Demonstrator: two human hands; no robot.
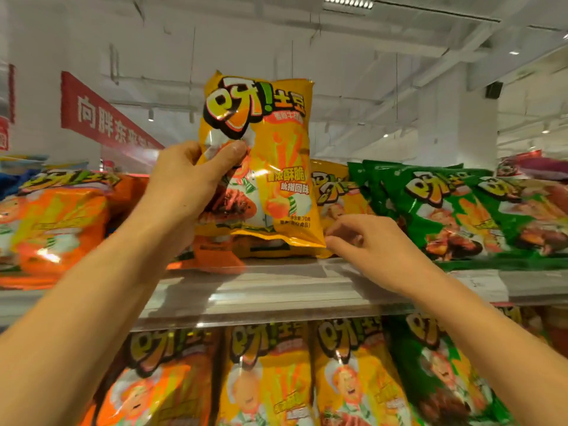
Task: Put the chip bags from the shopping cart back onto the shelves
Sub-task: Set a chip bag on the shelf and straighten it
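Yellow chip bag (pixel 261 155) stands upright above the top shelf (pixel 276 290), its left side pinched between the thumb and curled fingers of the left hand (pixel 187 182). The right hand (pixel 365 244), fingers loosely curled and holding nothing, touches the bag's lower right corner. Orange bags (pixel 52 222) lie to the left, green bags (pixel 445 210) to the right, more yellow bags (pixel 267 376) on the shelf below.
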